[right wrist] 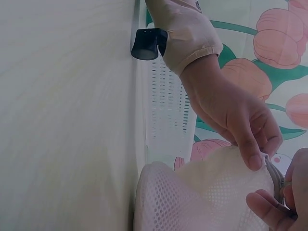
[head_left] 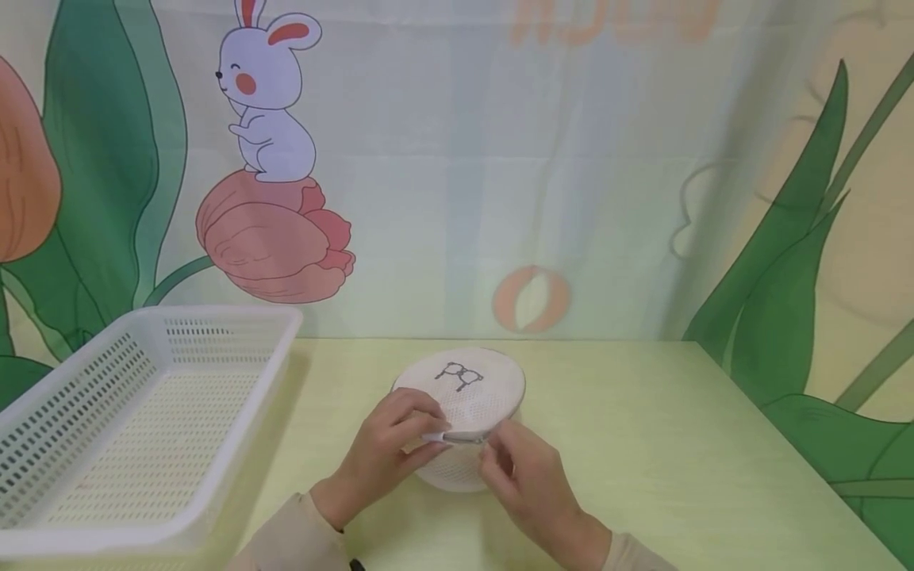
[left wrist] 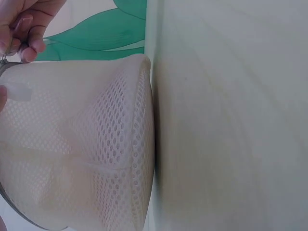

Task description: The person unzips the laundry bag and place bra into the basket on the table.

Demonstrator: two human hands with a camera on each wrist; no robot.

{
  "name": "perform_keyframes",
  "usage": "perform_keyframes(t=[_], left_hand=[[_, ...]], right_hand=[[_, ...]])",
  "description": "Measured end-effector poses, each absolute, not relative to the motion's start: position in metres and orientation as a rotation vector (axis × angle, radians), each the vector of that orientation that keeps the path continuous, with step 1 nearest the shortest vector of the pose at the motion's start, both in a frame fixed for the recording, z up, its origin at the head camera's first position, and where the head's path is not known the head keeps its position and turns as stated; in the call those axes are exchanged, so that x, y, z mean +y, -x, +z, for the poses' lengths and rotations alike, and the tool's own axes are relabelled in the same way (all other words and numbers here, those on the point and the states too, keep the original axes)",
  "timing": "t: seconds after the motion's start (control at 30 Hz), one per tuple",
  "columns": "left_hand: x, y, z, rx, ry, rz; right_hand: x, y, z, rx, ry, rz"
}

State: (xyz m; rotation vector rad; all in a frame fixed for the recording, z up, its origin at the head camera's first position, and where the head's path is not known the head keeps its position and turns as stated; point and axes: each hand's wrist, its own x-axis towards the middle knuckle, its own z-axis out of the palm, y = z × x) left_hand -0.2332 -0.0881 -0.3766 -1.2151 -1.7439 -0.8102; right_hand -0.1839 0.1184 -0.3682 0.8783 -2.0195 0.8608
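A cream mesh laundry bag (head_left: 457, 468), round and drum-shaped, stands upright on the table. Its flat lid (head_left: 493, 388) carries a dark line drawing, and a grey zipper (head_left: 462, 438) runs along the lid's rim. At the near side of that rim, my left hand (head_left: 385, 444) pinches the bag's edge beside a small white tab (left wrist: 19, 91). Just to the right, my right hand (head_left: 531, 476) has thumb and fingers pinched at the zipper pull, largely hidden by the fingers. In the left wrist view, the mesh side wall (left wrist: 110, 130) shows with soft folds.
On the left of the table sits a white plastic basket (head_left: 286, 333) with slotted walls. Behind the table hangs a printed cloth (head_left: 428, 159) with a rabbit and tulips. A dark wrist-worn device (right wrist: 146, 45) shows on the left sleeve.
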Motion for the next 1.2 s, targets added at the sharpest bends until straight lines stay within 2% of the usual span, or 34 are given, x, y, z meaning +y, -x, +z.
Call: perform_keyframes(t=[1.2], left_hand=[[-0.0984, 0.2420, -0.3778, -1.724, 1.222, -0.914]], right_hand=[[0.1223, 0.1868, -0.3664, -1.989, -0.853, 0.884]])
